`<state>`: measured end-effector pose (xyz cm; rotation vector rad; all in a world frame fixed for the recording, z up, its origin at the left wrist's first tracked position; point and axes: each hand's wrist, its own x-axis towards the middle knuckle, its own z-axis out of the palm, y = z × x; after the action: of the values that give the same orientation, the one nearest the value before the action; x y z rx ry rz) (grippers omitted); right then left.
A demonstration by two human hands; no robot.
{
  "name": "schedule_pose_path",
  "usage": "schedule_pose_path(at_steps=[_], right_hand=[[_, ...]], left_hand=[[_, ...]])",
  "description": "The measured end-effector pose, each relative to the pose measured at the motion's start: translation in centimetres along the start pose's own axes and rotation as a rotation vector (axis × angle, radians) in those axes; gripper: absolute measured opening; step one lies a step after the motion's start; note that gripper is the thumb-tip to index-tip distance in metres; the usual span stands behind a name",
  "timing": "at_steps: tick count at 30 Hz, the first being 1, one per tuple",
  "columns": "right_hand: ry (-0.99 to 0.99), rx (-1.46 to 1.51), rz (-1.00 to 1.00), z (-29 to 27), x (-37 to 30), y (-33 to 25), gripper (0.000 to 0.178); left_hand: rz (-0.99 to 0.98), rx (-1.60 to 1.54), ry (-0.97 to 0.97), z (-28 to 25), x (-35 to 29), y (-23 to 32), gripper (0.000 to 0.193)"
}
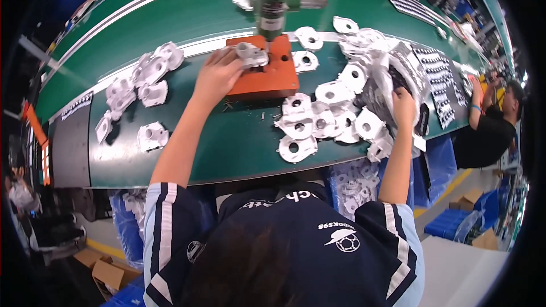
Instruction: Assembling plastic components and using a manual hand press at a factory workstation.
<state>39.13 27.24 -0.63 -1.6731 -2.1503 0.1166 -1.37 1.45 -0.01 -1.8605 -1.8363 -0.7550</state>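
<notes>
My left hand (220, 71) is closed on a pale cast metal housing (250, 55) at the top of an orange fixture block (259, 83). Right above that block hangs the green and dark head of a press (272, 17). Off to the right, my right hand (404, 104) is at the mouth of a clear plastic bag (382, 88) with dark contents. Its fingers look drawn together, and what they pinch is hidden. Several more cast housings (294, 148) with round holes lie between the block and the bag.
Another group of housings (152, 71) lies left of the block, beside a dark mat (71, 142). Trays with rows of small dark parts (435, 79) lie at the right. Blue-lined bins (355, 185) of castings stand below the table edge. A co-worker (492, 119) is at the far right.
</notes>
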Motion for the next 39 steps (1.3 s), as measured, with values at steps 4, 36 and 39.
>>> schedule_pose_path(at_steps=[4,36,39], right_hand=[[0.076,0.088,-0.003,0.9,0.4,1.0,0.021],[-0.298,0.768,-0.655,5.4,-2.6,-25.1,0.014],[-0.227,0.718,-0.905,7.4,-2.4,-26.1,0.016]], left_hand=[[0.049,-0.044,0.007,0.2,0.3,0.2,0.013],[-0.02,-0.095,-0.057,0.9,0.0,3.0,0.041],[-0.051,-0.137,-0.053,0.8,-0.3,2.5,0.039]])
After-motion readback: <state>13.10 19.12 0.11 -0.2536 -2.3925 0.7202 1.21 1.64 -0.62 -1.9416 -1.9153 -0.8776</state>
